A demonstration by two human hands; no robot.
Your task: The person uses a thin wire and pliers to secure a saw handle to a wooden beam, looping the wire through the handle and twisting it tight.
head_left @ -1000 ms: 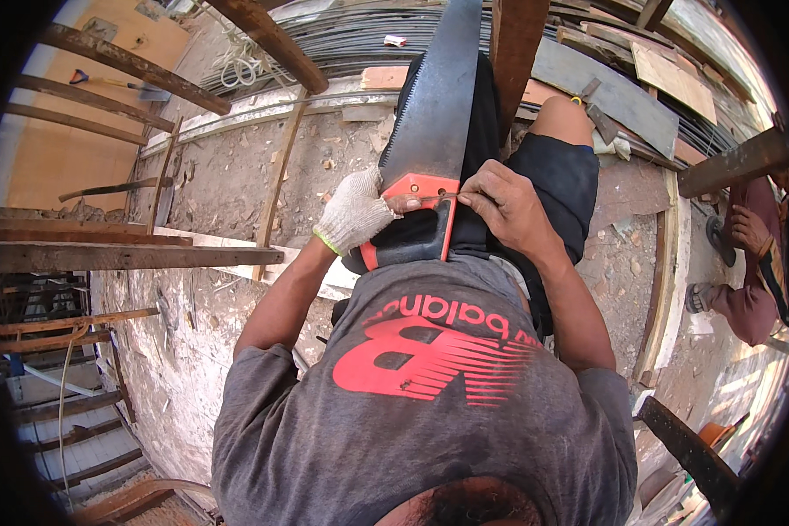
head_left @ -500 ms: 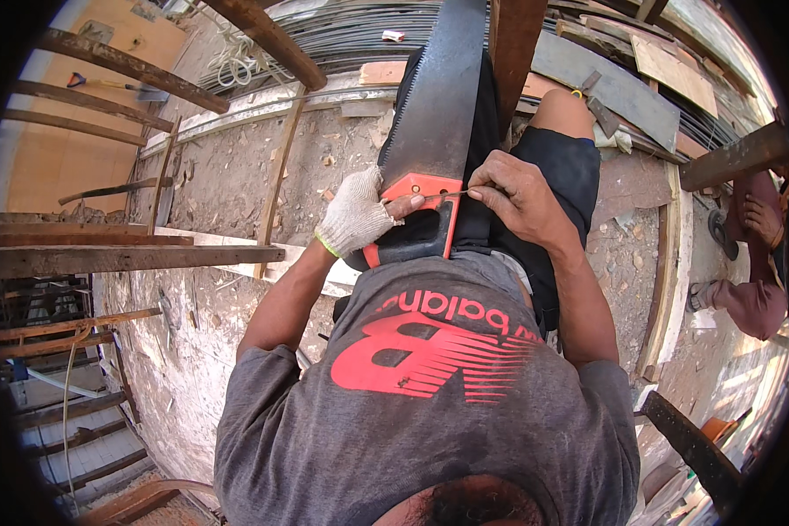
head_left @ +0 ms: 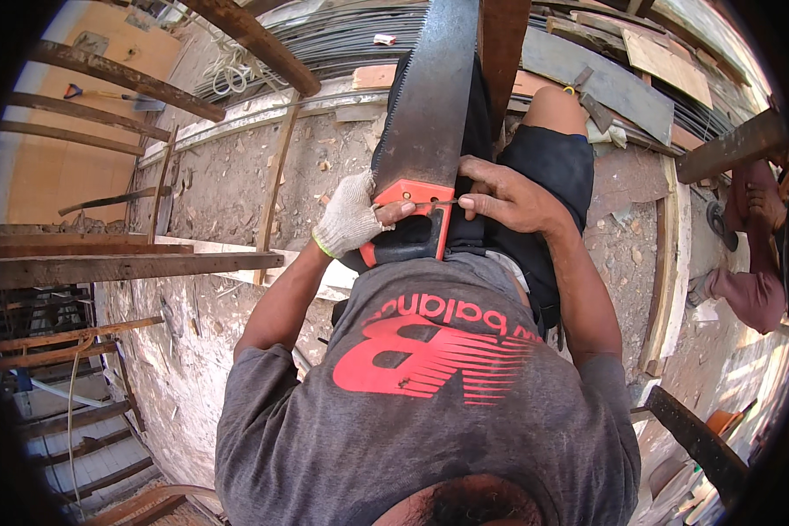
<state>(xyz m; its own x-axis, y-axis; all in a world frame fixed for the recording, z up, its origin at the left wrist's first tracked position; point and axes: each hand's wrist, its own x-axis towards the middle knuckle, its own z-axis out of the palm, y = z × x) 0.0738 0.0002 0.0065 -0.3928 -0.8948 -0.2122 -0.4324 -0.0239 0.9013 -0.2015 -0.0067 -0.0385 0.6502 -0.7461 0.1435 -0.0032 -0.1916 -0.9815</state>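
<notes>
One wooden post point(head_left: 503, 66) stands just beside saw point(head_left: 425, 123); rods point(head_left: 337, 63) beyond.

Site: rubble-strewn brown dirt floor point(head_left: 223, 180), daylight.
Flat tan panel point(head_left: 70, 178) upper left, weathered brown timber beams point(head_left: 131, 81) in front; sunlit patches point(head_left: 752, 358) right.
</notes>
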